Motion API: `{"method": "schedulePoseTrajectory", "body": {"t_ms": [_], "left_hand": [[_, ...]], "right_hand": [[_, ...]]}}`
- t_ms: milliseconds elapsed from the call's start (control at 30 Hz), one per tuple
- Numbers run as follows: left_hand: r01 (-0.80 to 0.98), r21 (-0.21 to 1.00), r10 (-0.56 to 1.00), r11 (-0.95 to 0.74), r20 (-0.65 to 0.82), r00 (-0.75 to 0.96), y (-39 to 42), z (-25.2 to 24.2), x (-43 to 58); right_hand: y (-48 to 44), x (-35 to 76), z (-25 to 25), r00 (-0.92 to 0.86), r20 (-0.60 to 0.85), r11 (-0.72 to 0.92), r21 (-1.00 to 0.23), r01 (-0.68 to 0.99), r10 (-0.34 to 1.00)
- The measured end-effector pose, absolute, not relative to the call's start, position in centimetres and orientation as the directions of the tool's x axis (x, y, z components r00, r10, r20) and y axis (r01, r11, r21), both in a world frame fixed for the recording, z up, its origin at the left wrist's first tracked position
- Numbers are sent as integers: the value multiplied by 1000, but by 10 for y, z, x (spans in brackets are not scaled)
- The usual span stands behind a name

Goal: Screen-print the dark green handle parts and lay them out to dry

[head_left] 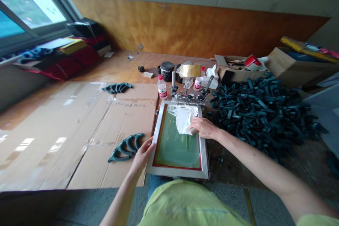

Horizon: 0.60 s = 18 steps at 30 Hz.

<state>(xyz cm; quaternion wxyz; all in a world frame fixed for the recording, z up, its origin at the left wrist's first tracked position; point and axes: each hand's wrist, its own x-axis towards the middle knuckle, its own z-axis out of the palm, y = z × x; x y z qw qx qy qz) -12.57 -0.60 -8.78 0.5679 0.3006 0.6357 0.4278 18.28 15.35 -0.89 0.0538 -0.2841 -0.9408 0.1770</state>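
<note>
A screen printing frame [206, 159] with a silver metal border and green mesh lies in front of me, its far end at a metal hinge clamp [188, 99]. My left hand [144, 150] grips its left edge, thumb on top. My right hand [203, 127] is closed around a squeegee [194, 131] at the right side of the mesh; most of the tool is hidden by the fingers. White ink [182, 118] is smeared thickly over the upper mesh. Left of the frame, curved dark green plastic parts [126, 147] rest on a cardboard sheet [106, 173].
To the right lies a large heap of dark green plastic parts [259, 113]. Behind the frame stand a bottle [162, 88], a black tub [167, 71] and a tape roll [190, 70]. Open cardboard boxes [283, 67] sit at the back right. More curved parts [117, 88] lie farther back.
</note>
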Motion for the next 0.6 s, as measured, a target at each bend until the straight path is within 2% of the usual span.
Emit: {"method": "schedulePoseTrajectory", "body": {"t_ms": [67, 167, 233, 300, 433, 600], "left_hand": [[-92, 890, 869, 447, -456, -191, -6, -86, -124], [-75, 894, 871, 442, -447, -203, -6, -83, -123], [-69, 893, 869, 445, -449, -209, -6, -82, -123], [-69, 891, 866, 450, -454, -210, -7, -82, -123], [-81, 890, 865, 449, -455, -211, -7, -76, -121], [-153, 876, 861, 458, -480, -167, -7, -41, -123]], "right_hand": [[162, 180, -9, -806, -2, 745, -380, 548, 592], [162, 169, -24, -710, 152, 709, -351, 611, 687], [149, 165, -37, -687, 261, 733, -311, 605, 678], [135, 169, -45, -712, 309, 775, -294, 559, 631], [137, 177, -33, -750, 242, 777, -348, 525, 616], [196, 150, 5, -552, 179, 571, -416, 708, 815]]}}
